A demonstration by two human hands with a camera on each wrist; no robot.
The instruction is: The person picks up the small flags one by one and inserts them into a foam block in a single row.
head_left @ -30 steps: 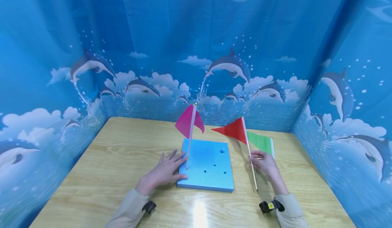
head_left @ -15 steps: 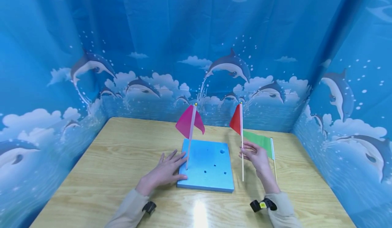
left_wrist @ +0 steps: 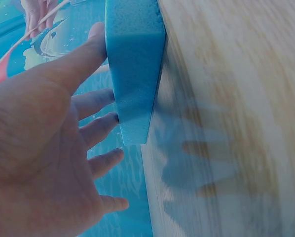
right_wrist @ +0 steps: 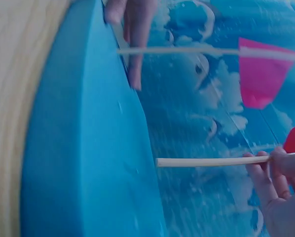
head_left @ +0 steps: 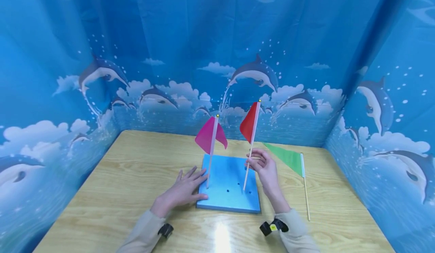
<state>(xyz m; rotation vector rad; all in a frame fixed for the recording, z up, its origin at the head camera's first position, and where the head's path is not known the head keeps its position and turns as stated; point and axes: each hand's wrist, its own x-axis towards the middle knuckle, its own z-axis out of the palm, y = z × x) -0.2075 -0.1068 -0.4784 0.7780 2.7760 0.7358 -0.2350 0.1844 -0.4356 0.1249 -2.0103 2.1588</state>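
My right hand [head_left: 266, 168] pinches the wooden stick of a red pennant flag [head_left: 249, 124], held nearly upright above the blue foam board [head_left: 221, 202]. In the right wrist view the stick's bare lower end [right_wrist: 174, 162] hovers right by the board's face. My left hand [head_left: 181, 190] has its fingers spread and mostly straight, with thumb and fingertips at the board's left edge; the left wrist view shows the palm [left_wrist: 44, 148] beside the foam. A pink flag [head_left: 205, 136] stands in the board near those fingers, leaning slightly right. Several small holes dot the board's top.
On the wooden table [head_left: 146, 155], right of the board, lies a green pennant flag [head_left: 289, 159], its stick pointing toward the front. A blue dolphin-print curtain [head_left: 163, 56] encloses the back and both sides. Each wrist wears a small black camera.
My right hand has carried the red flag left and up from beside the green flag to over the board, tilting its top rightward. The left hand and pink flag have stayed put.
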